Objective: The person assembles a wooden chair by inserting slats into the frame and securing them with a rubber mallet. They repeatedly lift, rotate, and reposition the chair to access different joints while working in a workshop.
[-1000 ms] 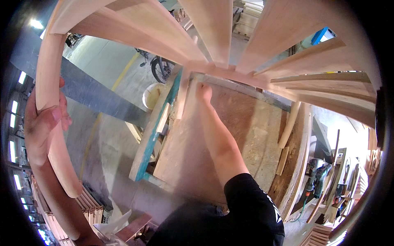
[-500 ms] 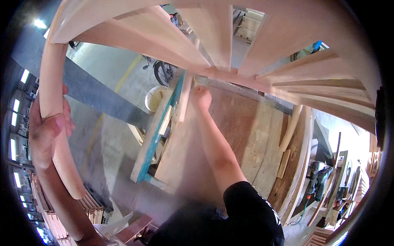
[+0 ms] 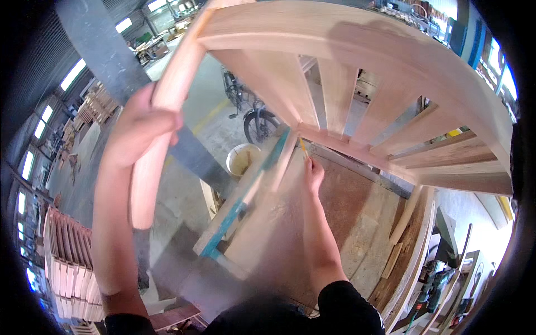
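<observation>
A pale wooden slatted frame [image 3: 262,30], with a curved top rail and several flat slats, stands tilted over the bench. My left hand [image 3: 146,125] is wrapped round its rounded post [image 3: 144,195] on the left side, fingers closed. Near the lower rail [image 3: 349,143], my right hand [image 3: 314,174] is closed on a thin yellow stick, pencil- or brush-like [image 3: 303,147]. The stick's upper end points at the corner where rail and slats meet; whether it touches the wood I cannot tell.
Below lies a brown bench board [image 3: 335,206], with a teal-edged beam [image 3: 223,237] on its left. A white bucket [image 3: 243,158] and a bicycle [image 3: 260,125] stand on the floor beyond. Stacked wooden parts [image 3: 70,273] are at left, a power drill [image 3: 440,282] at right.
The frame and my left hand appear further right and lower in view, and more of the frame's top rail shows. My right hand still holds the yellow stick, now more visible near the rail.
</observation>
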### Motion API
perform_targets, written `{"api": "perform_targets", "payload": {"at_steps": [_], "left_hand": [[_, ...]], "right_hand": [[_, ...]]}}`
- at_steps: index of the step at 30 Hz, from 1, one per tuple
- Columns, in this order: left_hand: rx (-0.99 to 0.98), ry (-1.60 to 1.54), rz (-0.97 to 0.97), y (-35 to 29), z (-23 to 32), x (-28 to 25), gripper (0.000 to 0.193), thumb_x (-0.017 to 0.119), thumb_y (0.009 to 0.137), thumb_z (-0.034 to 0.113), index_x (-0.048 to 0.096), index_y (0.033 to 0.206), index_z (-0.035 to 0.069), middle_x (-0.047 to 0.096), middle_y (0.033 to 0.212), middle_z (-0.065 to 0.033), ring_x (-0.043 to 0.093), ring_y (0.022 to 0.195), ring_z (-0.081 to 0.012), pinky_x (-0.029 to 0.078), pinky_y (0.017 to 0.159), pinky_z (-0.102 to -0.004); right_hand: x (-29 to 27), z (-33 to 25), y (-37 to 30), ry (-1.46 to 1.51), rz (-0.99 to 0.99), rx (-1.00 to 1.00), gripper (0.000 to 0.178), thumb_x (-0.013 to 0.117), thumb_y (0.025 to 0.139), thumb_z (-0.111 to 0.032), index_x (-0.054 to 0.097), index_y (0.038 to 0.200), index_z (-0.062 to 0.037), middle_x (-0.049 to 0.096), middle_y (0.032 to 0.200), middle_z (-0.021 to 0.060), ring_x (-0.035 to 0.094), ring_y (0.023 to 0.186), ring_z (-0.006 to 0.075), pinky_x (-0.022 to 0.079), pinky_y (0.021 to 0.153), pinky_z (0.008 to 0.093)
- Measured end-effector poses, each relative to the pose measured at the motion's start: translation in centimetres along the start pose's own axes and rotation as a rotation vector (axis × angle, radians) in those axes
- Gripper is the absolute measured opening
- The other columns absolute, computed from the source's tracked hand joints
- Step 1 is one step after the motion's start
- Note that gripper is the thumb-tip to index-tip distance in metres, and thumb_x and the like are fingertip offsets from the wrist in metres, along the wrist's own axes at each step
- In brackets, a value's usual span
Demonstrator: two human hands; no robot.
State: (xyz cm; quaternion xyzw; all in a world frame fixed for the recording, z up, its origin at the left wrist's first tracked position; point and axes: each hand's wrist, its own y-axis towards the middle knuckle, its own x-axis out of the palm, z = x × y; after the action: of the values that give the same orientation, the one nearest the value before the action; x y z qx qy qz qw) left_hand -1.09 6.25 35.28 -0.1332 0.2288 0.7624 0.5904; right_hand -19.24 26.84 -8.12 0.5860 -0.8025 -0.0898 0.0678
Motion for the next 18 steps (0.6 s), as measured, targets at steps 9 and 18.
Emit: {"api": "perform_targets", "payload": {"at_steps": [9,18], "left_hand": [[0.090,0.011,-0.095,3.5,-0.4,0.5,0.046,0.073,0.074,0.018,0.058,0.114,0.000,0.062,0.079,-0.0046,0.059,0.060,-0.0148,0.048,0.055,-0.0300],[0.115,-0.014,-0.176,6.3,-2.0,-0.7,0.041,0.063,0.080,0.017,0.057,0.116,-0.002,0.057,0.076,-0.0046,0.053,0.050,-0.0135,0.047,0.048,-0.0283]], "right_hand": [[-12.0,-0.7,-12.2,0.197,-0.026,0.206,0.022,0.058,0.101,-0.020,0.062,0.095,0.0004,0.055,0.077,0.0001,0.049,0.070,0.0095,0.043,0.062,0.0311],[-29.7,-11.0,-22.3,-0.502,0.273,0.200,0.024,0.060,0.099,-0.020,0.063,0.115,-0.0028,0.069,0.096,0.0204,0.069,0.093,0.0378,0.053,0.081,0.0424]]}}
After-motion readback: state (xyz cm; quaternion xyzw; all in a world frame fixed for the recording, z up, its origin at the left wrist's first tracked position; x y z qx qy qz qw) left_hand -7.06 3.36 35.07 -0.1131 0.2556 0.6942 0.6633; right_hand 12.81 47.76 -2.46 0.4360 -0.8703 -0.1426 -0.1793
